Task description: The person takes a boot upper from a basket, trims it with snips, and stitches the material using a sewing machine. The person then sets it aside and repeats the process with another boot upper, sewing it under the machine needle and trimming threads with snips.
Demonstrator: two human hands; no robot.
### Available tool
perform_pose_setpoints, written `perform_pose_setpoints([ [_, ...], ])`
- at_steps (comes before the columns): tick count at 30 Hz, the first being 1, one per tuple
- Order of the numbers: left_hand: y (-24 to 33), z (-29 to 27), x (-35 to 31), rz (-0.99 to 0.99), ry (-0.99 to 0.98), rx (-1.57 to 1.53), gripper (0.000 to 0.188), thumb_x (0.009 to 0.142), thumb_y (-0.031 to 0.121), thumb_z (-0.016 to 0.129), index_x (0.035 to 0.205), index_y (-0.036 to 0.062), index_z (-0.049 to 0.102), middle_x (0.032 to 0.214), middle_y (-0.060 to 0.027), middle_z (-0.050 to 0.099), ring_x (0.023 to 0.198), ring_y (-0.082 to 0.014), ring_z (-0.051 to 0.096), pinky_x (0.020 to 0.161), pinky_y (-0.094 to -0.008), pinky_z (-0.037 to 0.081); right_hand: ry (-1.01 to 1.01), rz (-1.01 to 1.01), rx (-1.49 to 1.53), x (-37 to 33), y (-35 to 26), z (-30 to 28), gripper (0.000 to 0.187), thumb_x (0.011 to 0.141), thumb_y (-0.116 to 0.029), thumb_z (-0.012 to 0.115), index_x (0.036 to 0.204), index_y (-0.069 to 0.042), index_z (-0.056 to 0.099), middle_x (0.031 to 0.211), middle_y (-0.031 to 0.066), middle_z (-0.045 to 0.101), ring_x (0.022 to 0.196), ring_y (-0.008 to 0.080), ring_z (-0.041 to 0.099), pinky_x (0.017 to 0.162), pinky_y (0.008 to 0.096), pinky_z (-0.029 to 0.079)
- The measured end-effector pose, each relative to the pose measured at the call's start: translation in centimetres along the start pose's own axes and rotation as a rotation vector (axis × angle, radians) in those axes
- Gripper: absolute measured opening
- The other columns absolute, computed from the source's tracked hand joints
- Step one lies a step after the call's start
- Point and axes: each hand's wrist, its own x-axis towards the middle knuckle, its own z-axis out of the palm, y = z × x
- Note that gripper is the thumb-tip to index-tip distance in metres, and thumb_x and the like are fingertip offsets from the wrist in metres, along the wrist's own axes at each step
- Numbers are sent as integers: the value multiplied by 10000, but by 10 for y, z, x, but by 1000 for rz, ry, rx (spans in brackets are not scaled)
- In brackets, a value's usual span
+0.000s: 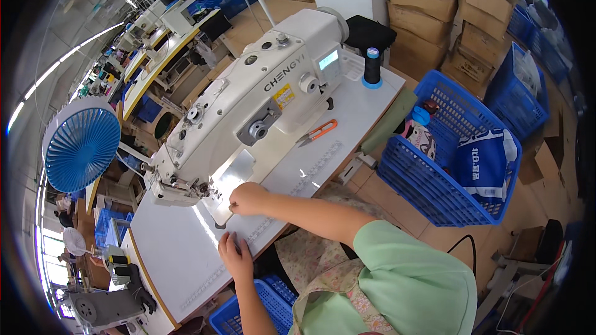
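My right hand (248, 199) is closed on the bed of a white industrial sewing machine (233, 108), just beside the needle area. Its fingers are pinched together, and a tiny dark spot shows at their tips, too small to name. Closer to the front edge of the white table (164, 251), my left hand (237, 259) rests with its fingers apart and slightly bent. Nothing shows in that hand. Orange-handled thread snips (320, 132) lie on the table to the right of the machine bed. A cone of black thread (372, 69) stands at the table's far right end.
A blue plastic basket (397, 177) holding a blue-and-white bag (481, 164) stands on the floor at right. Cardboard boxes (422, 9) are stacked behind it. A blue fan (84, 149) stands at left, and another blue basket (233, 317) sits below the table edge.
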Motion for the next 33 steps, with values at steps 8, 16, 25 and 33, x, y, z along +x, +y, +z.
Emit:
perform_pose_setpoints([
  [8,6,7,-3,4,29,120,290,870,104,603,1136,-11,619,1247,-216,584,1161,-413,532,989,-477,423,97,-36,102,-30,21,-34,181,764,-263,672,784,-89,721,818,113,701,787,319,670,727,441,529],
  [16,5,8,-3,0,21,166,293,877,112,594,1139,-17,627,1255,-214,589,1169,-407,537,1000,-480,420,197,-158,145,-39,31,-25,93,748,-158,672,711,-76,645,767,61,652,754,294,634,665,420,509],
  [25,5,9,-4,-11,22,171,290,885,110,586,1141,-20,627,1256,-216,590,1174,-404,540,1002,-477,421,168,-181,133,-40,31,-27,75,726,-141,661,700,-72,653,786,82,665,767,308,647,680,430,519],
  [33,6,9,-4,-4,30,165,288,874,99,590,1130,-27,628,1258,-223,588,1169,-410,543,998,-477,427,196,-211,106,-40,31,-26,80,714,-132,666,674,-66,643,765,84,654,755,307,643,680,435,518],
])
